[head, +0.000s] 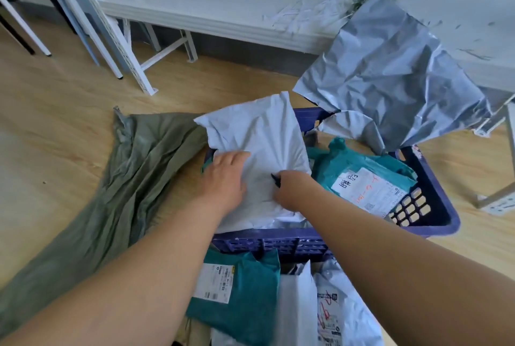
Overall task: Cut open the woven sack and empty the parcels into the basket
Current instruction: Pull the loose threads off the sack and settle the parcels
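A dark blue plastic basket [429, 214] stands on the wooden floor. On top of its load lies a white parcel bag [264, 136]. My left hand [223, 178] rests flat on its left side. My right hand [292, 189] pinches the bag's plastic, and a small dark object pokes out of its fingers. A teal parcel [367, 162] with a white label lies in the basket's right half. The olive green woven sack [117, 178] lies flat and crumpled on the floor to the left.
A large grey plastic bag [390, 78] hangs over the basket's far right corner. More parcels, teal [250, 290] and white [298, 309], lie in front of the basket. White metal shelving [209, 8] runs along the back, with white shreds on it.
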